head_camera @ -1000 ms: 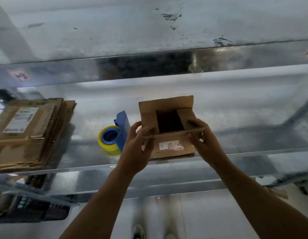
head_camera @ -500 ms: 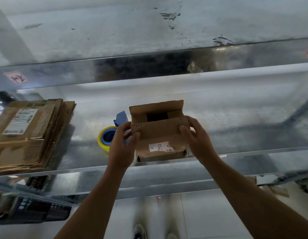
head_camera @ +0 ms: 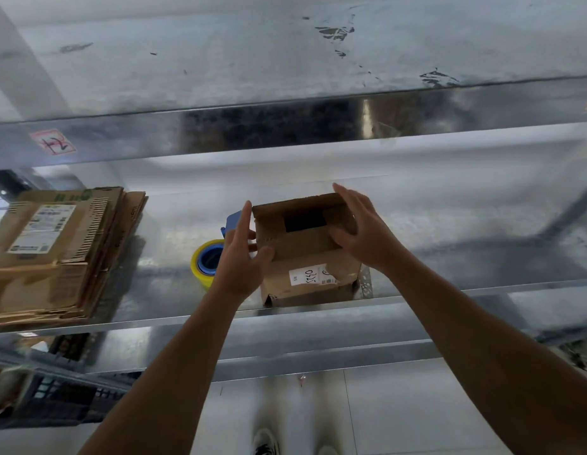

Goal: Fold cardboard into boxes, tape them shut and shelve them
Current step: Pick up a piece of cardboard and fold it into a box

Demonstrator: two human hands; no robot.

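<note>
cardboard box (head_camera: 300, 254), between left hand (head_camera: 239, 262) and right hand (head_camera: 364, 239), both spread against it

Your box (head_camera: 305, 257) sits on the shelf (head_camera: 466, 251), near the front edge. Your left hand (head_camera: 243, 257) is on its 9 o'clock side, your right hand (head_camera: 361, 234) at 3. The tape roll (head_camera: 207, 262) is just beside it at 9, with the flat cardboard stack (head_camera: 56, 251) further out at 9.
</note>
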